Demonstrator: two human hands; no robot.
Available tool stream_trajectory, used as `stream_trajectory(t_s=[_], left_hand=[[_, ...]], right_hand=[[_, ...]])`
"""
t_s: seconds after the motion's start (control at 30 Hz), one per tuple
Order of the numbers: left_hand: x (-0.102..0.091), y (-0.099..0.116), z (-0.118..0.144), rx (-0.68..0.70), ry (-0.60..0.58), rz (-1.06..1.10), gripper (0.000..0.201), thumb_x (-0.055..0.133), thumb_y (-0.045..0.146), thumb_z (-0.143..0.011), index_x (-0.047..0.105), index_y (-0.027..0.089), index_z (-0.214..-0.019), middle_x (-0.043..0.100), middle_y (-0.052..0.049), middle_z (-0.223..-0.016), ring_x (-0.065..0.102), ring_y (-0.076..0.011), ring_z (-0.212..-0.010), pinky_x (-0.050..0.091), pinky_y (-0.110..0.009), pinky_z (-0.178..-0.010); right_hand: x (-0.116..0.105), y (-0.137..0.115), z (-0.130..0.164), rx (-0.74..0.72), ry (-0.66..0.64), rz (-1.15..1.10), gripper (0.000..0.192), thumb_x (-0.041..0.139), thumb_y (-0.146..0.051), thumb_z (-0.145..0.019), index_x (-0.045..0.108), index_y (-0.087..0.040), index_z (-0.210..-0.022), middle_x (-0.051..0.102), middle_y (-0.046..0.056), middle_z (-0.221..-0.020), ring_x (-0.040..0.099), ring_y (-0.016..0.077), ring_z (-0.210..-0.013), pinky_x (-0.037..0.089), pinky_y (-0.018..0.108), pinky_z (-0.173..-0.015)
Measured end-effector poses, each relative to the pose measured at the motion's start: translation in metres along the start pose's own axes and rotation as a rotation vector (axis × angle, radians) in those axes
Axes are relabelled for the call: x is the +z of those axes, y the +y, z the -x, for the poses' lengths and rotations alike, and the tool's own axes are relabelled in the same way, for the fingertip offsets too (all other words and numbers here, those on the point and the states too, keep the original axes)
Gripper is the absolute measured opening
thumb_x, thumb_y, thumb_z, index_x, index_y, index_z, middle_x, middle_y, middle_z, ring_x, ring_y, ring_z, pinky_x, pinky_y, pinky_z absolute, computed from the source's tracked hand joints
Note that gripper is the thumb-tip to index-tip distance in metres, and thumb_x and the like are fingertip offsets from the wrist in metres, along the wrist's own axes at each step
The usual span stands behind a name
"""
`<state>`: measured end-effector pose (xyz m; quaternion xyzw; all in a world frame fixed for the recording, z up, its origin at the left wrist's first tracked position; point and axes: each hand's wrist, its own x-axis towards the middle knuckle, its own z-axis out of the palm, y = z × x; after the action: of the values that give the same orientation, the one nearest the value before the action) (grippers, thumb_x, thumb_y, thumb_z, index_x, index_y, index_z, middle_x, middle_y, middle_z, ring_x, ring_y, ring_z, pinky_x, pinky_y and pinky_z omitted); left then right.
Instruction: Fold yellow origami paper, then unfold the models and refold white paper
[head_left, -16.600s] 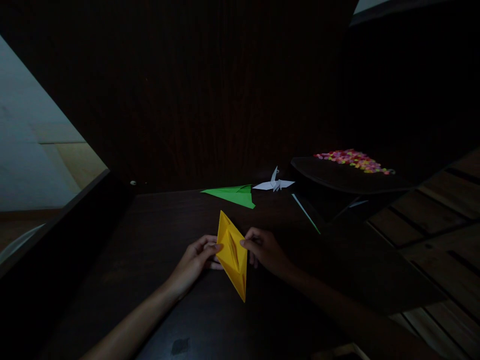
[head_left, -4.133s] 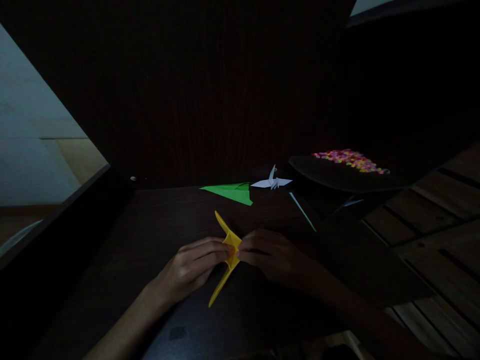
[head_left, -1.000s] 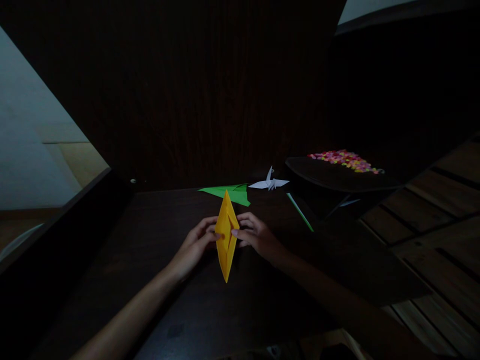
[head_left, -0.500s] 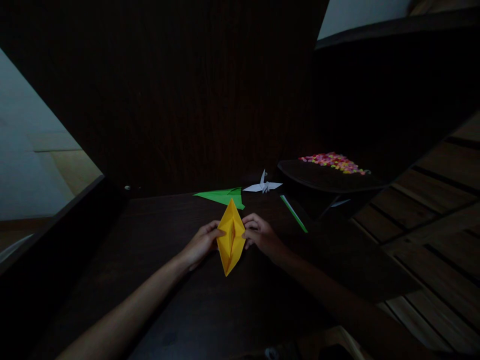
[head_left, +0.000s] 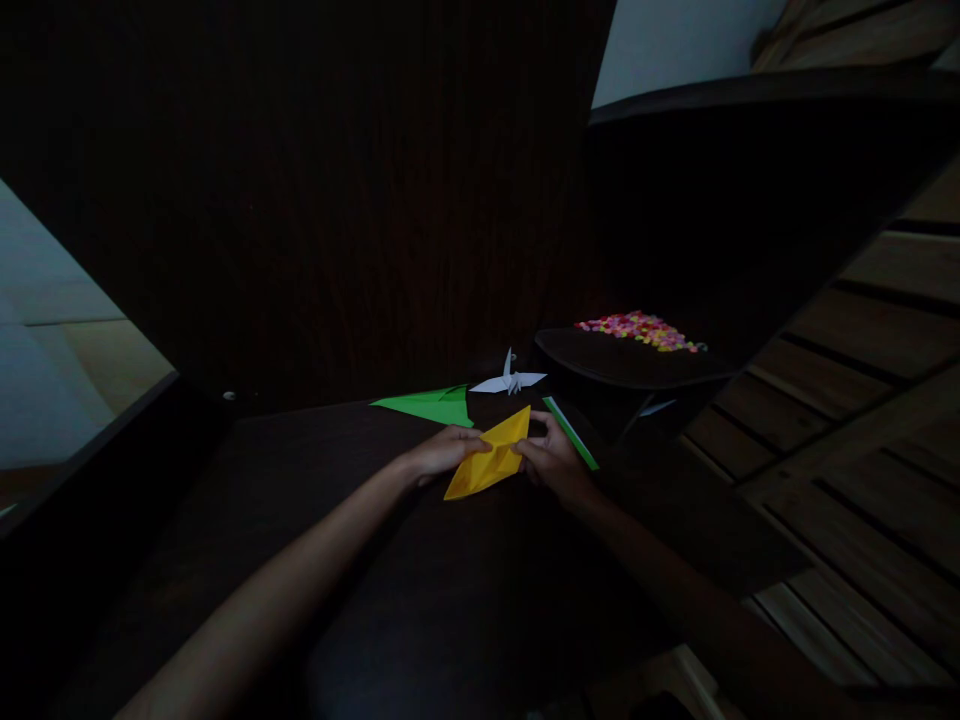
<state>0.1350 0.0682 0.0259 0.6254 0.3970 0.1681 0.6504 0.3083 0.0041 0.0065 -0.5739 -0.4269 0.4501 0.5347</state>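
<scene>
the left hand (head_left: 442, 458) and the right hand (head_left: 553, 462) hold a folded yellow paper (head_left: 489, 460) between them, low over the dark bench (head_left: 300, 520). the paper is a long pointed shape lying tilted, one tip up toward the right near the far side, the other tip down toward the left. the left hand pinches its upper left edge with fingers drawn together; the right hand pinches its right end, fingers curled in on the paper. whether the paper touches the bench cannot be told in the dim light.

just beyond the left hand lies a flat green paper (head_left: 429, 404), pointed to the left. beside it, further right, stands a small white crane (head_left: 509, 379), wings spread. a thin green strip (head_left: 571, 434) lies slanted just beside the right hand. behind the strip is a dark tray (head_left: 622, 362) with a heap of small beads (head_left: 639, 329) in many colours on it. a dark wooden wall rises behind the bench.
</scene>
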Motion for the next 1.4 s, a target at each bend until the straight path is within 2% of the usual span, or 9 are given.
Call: stream_trajectory(t_s=[0.1, 0.2, 0.3, 0.4, 0.57, 0.73, 0.83, 1.03, 1.4], left_hand=[[0.001, 0.007, -0.015, 0.045, 0.042, -0.035, 0.025, 0.063, 0.037, -0.080, 0.073, 0.015, -0.087, 0.073, -0.005, -0.086, 0.064, -0.0219, -0.078, 0.047, -0.030, -0.070], [-0.002, 0.015, -0.025, 0.130, 0.153, -0.068, 0.033, 0.056, 0.042, -0.085, 0.072, 0.014, -0.090, 0.073, -0.008, -0.093, 0.064, -0.0252, -0.088, 0.047, -0.032, -0.076], [-0.011, 0.021, -0.028, 0.233, 0.275, -0.103, 0.031, 0.054, 0.041, -0.087, 0.072, 0.016, -0.092, 0.072, -0.008, -0.100, 0.062, -0.0260, -0.097, 0.046, -0.032, -0.083], [-0.021, 0.021, -0.026, 0.324, 0.338, -0.137, 0.025, 0.057, 0.036, -0.085, 0.071, 0.019, -0.093, 0.071, -0.007, -0.101, 0.064, -0.0233, -0.092, 0.047, -0.031, -0.083], [-0.029, 0.010, -0.027, 0.408, 0.389, -0.223, 0.022, 0.069, 0.023, -0.075, 0.070, 0.019, -0.096, 0.069, -0.008, -0.099, 0.064, -0.0217, -0.087, 0.048, -0.031, -0.080], [-0.031, -0.001, -0.034, 0.449, 0.413, -0.351, 0.023, 0.067, 0.014, -0.074, 0.072, 0.020, -0.095, 0.069, -0.007, -0.096, 0.064, -0.0222, -0.085, 0.048, -0.035, -0.083], [-0.033, -0.003, -0.037, 0.463, 0.456, -0.414, 0.025, 0.065, 0.010, -0.072, 0.072, 0.019, -0.095, 0.066, -0.007, -0.096, 0.062, -0.0220, -0.081, 0.048, -0.038, -0.084], [-0.035, -0.001, -0.039, 0.505, 0.500, -0.469, 0.029, 0.064, 0.005, -0.068, 0.072, 0.021, -0.091, 0.060, -0.007, -0.101, 0.059, -0.0245, -0.096, 0.044, -0.038, -0.094], [-0.038, -0.005, -0.054, 0.507, 0.483, -0.488, 0.024, 0.064, 0.008, -0.074, 0.071, 0.023, -0.092, 0.067, -0.006, -0.099, 0.060, -0.0267, -0.103, 0.042, -0.041, -0.099]], right_hand=[[-0.010, -0.003, -0.011, 0.049, 0.090, -0.001, 0.051, 0.061, -0.024, -0.059, 0.040, -0.021, -0.106, 0.055, -0.011, -0.041, 0.039, 0.0104, -0.026, 0.024, 0.016, -0.028], [-0.021, -0.005, -0.025, 0.069, 0.167, -0.005, 0.042, 0.058, -0.020, -0.062, 0.039, -0.021, -0.099, 0.056, -0.010, -0.041, 0.040, 0.0098, -0.025, 0.022, 0.015, -0.027], [-0.031, -0.005, -0.039, 0.082, 0.235, -0.017, 0.035, 0.058, -0.017, -0.067, 0.039, -0.022, -0.095, 0.057, -0.009, -0.044, 0.043, 0.0089, -0.026, 0.023, 0.014, -0.028], [-0.037, -0.002, -0.051, 0.111, 0.266, -0.032, 0.028, 0.059, -0.012, -0.069, 0.042, -0.021, -0.090, 0.058, -0.007, -0.046, 0.044, 0.0079, -0.027, 0.025, 0.014, -0.028], [-0.037, 0.004, -0.066, 0.189, 0.235, -0.080, 0.013, 0.055, -0.010, -0.073, 0.047, -0.018, -0.078, 0.060, -0.002, -0.047, 0.042, 0.0061, -0.028, 0.024, 0.014, -0.027], [-0.030, 0.006, -0.075, 0.285, 0.149, -0.133, 0.006, 0.052, -0.011, -0.075, 0.052, -0.016, -0.072, 0.062, 0.002, -0.050, 0.043, 0.0065, -0.030, 0.028, 0.016, -0.029], [-0.028, 0.005, -0.077, 0.326, 0.118, -0.163, 0.006, 0.051, -0.013, -0.079, 0.054, -0.015, -0.074, 0.062, 0.003, -0.051, 0.044, 0.0073, -0.031, 0.030, 0.016, -0.030], [-0.032, 0.001, -0.079, 0.347, 0.110, -0.213, 0.007, 0.049, -0.021, -0.086, 0.053, -0.016, -0.083, 0.061, 0.003, -0.051, 0.045, 0.0078, -0.032, 0.032, 0.015, -0.033], [-0.037, 0.003, -0.081, 0.331, 0.151, -0.227, 0.015, 0.043, -0.030, -0.091, 0.050, -0.017, -0.095, 0.060, 0.001, -0.052, 0.045, 0.0096, -0.033, 0.033, 0.016, -0.034]])
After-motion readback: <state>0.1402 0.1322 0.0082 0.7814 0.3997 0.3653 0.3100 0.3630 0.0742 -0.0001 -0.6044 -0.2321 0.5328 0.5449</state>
